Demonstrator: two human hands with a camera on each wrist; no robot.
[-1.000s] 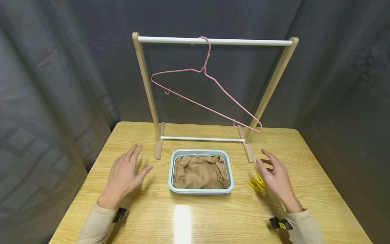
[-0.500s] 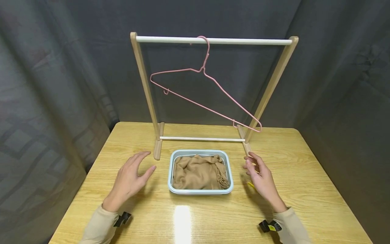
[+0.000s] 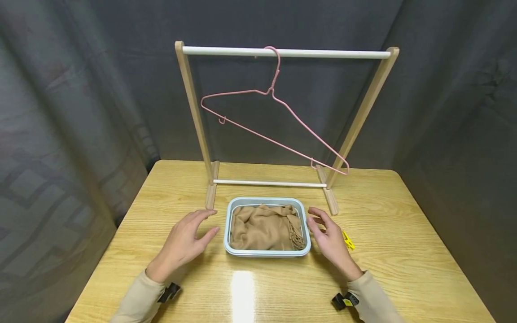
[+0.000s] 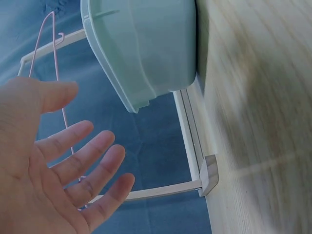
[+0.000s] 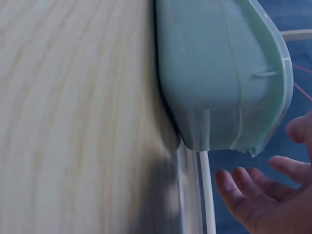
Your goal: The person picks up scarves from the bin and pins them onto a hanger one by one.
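Observation:
A pale blue plastic tub (image 3: 266, 253) stands on the table with a folded brown fringed scarf (image 3: 262, 229) inside. To its left is my left hand (image 3: 183, 242), fingers spread and relaxed, a small gap from the wall. My right hand (image 3: 331, 240) is close beside the right rim, its fingers loosely bent and holding nothing. The left wrist view shows the left palm (image 4: 63, 170) apart from the tub (image 4: 146, 48). In the right wrist view the right fingers (image 5: 243, 190) are near the tub's corner, without visible contact.
Behind the tub stands a wooden rack with a white top rail (image 3: 323, 54). A pink hanger (image 3: 299, 119) hangs from that rail at an angle. Yellow clothespins (image 3: 348, 241) lie right of the right hand, partly hidden by it. Grey curtains (image 3: 60, 134) surround the wooden table (image 3: 383, 251).
Both hands have moved inward toward the tub, the right one passing over the yellow clothespins to the tub's side. The tub, scarf, hanger and rack have stayed put.

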